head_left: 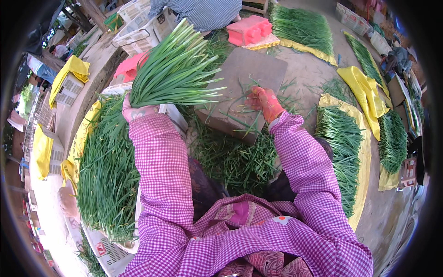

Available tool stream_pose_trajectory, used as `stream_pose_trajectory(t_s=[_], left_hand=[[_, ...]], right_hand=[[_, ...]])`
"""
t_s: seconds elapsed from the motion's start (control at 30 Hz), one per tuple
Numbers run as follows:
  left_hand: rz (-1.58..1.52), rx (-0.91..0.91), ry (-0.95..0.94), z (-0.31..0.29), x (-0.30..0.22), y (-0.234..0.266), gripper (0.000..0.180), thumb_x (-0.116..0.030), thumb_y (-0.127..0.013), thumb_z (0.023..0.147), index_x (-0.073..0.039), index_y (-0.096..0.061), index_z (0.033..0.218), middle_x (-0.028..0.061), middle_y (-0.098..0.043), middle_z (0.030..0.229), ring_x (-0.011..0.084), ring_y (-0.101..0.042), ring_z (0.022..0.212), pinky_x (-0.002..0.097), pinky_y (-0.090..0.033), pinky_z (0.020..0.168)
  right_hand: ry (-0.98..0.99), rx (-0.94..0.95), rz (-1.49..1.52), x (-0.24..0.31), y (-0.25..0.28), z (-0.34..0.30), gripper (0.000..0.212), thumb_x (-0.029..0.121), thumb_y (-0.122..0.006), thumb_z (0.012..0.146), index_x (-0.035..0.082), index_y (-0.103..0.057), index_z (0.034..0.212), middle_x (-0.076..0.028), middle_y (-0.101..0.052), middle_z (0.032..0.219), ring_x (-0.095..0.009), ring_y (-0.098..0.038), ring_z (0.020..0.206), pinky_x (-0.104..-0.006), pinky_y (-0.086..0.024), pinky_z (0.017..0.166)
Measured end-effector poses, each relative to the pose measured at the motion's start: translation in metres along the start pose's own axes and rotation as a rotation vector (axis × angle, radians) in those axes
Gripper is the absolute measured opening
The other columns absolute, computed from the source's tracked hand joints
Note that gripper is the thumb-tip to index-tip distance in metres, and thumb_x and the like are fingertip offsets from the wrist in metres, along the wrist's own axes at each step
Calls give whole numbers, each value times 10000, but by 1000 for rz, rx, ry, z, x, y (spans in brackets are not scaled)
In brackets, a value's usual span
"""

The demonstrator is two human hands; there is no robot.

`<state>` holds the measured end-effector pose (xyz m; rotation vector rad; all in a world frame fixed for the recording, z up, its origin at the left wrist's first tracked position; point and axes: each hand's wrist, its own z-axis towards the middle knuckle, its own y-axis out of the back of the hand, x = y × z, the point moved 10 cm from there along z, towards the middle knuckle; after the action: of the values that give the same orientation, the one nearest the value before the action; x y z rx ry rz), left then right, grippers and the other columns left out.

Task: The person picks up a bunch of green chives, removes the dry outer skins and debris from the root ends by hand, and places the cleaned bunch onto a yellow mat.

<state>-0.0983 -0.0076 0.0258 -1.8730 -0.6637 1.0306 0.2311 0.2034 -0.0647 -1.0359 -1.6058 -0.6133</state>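
My left hand (pixel 137 112), in a pale pink patterned glove, is closed round the leafy end of a thick bunch of garlic chives (pixel 177 69). The pale cut ends fan out up and to the right. Over a low brown block (pixel 249 69), my right hand (pixel 264 102) in an orange glove has its fingers curled on a few loose chive leaves (pixel 247 111). Other scraps lie scattered across the block top. Below the block, between my knees, is a heap of chive trimmings (pixel 240 159).
At my left stands a crate heaped with chives (pixel 108 171). Chives lie in rows on yellow sheets (pixel 362 171) at my right. A pink plastic stool (pixel 249 30) stands ahead, near a crouching person (pixel 198 11). White crates (pixel 138 34) are stacked at the far left.
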Motion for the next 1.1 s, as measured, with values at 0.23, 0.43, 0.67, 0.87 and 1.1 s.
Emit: stream_pose_trajectory(t_s=[0.23,0.43,0.67,0.87,1.1], left_hand=[[22,8,26,-2,-1,1,293,-234,-413,850,-60,-583,1014,122,-636,1027,313,-613,904,477,-490,798],[87,30,6,-9,11,-5,344,-217,-401,827,-10,-597,1020,155,-637,1017,333,-617,908,520,-503,784],[91,21,47,-14,18,-8,330,-215,-444,819,-17,-586,1040,167,-627,1049,343,-606,943,533,-484,821],[97,121,45,-13,26,-17,331,-238,-515,788,-38,-579,1043,147,-621,1073,351,-588,977,541,-450,867],[86,247,31,-31,44,-39,182,-125,-536,784,-22,-568,931,153,-618,951,316,-590,908,489,-476,847]], right_hand=[[337,116,-261,50,-36,-22,443,126,-613,829,-1,-505,1239,-88,-576,1157,-146,-532,1028,-270,-404,872],[221,356,233,67,-84,-57,350,152,-606,849,-59,-542,1120,-107,-614,1050,-195,-588,969,-298,-433,845],[191,108,381,69,-33,-28,220,154,-642,820,-10,-588,957,-72,-637,893,-160,-612,822,-275,-463,744],[236,220,142,81,-49,-43,227,101,-638,816,-4,-632,1017,-41,-651,916,-126,-596,810,-240,-461,713],[151,394,205,67,-82,-58,344,-20,-587,813,-78,-512,1144,-112,-645,989,-171,-623,872,-266,-505,760]])
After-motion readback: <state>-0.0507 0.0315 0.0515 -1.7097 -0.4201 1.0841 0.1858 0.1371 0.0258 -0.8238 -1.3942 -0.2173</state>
